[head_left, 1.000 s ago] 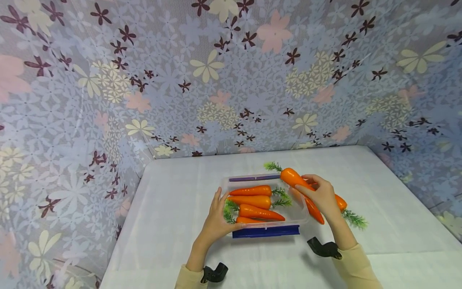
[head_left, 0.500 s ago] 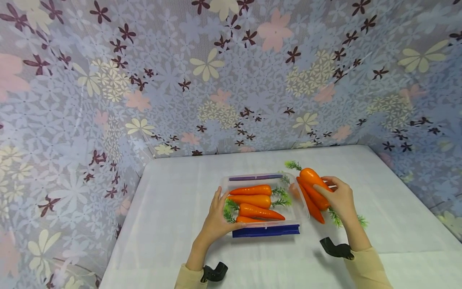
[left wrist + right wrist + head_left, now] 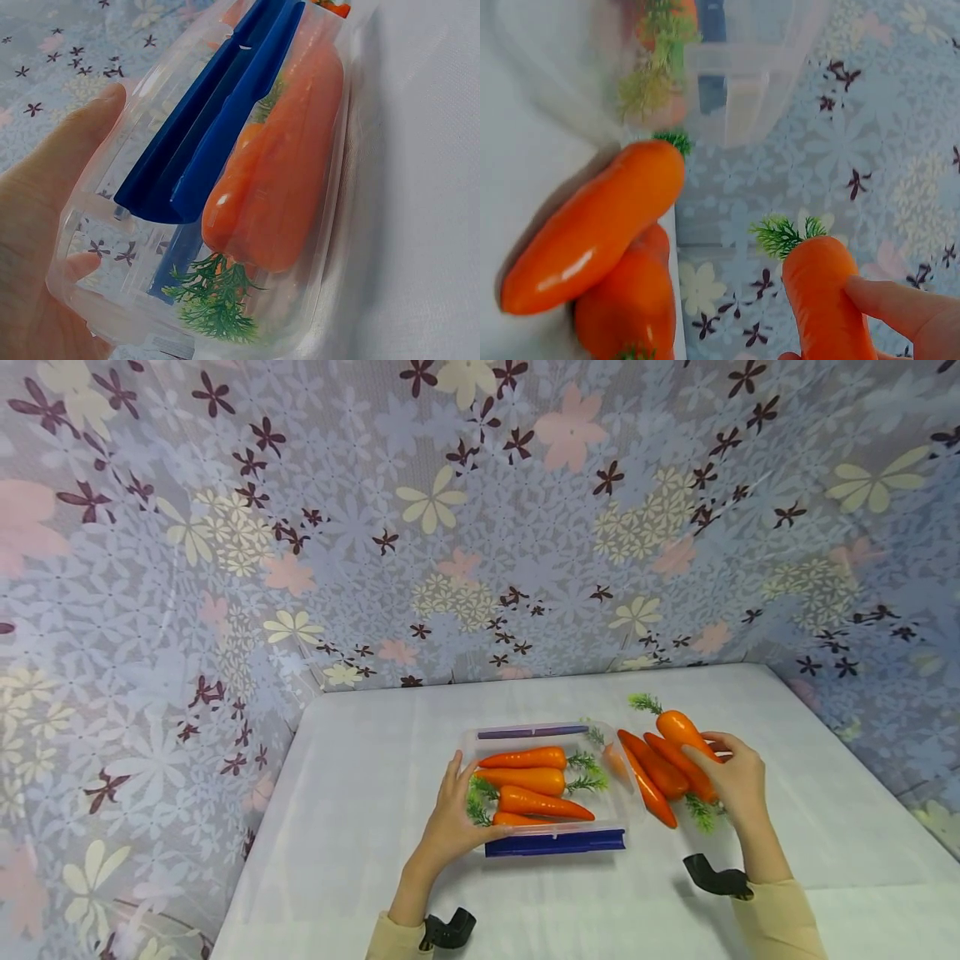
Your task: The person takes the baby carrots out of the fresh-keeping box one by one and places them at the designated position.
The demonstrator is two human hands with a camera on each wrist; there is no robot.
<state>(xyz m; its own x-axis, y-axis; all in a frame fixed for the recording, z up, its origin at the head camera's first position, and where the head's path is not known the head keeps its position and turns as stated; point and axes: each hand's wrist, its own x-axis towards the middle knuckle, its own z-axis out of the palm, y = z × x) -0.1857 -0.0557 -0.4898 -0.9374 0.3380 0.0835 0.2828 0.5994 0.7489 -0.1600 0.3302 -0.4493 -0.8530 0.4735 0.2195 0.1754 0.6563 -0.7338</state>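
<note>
In the head view my right hand (image 3: 738,777) pinches a glossy orange carrot (image 3: 681,729) between thumb and fingers. Its green top points away to the upper left. The same carrot (image 3: 829,300) stands near the lower edge of the right wrist view. Below this hand, several loose carrots (image 3: 651,787) lie on the white table. My left hand (image 3: 448,822) grips the left end of a clear plastic box (image 3: 566,829), thumb along the front rim. Several carrots (image 3: 525,779) lie inside the box. Through its wall, the left wrist view shows a carrot (image 3: 300,165) with a green top.
A blue latch flap (image 3: 555,842) hangs along the box's front, and another latch (image 3: 532,731) lies along the back. The white-covered table (image 3: 375,727) extends around the box. Behind it stands a flower-patterned cloth (image 3: 510,568).
My right hand has moved to the right with its carrot, from beside the box's right end to above the loose carrots. The left hand and the box have stayed in place.
</note>
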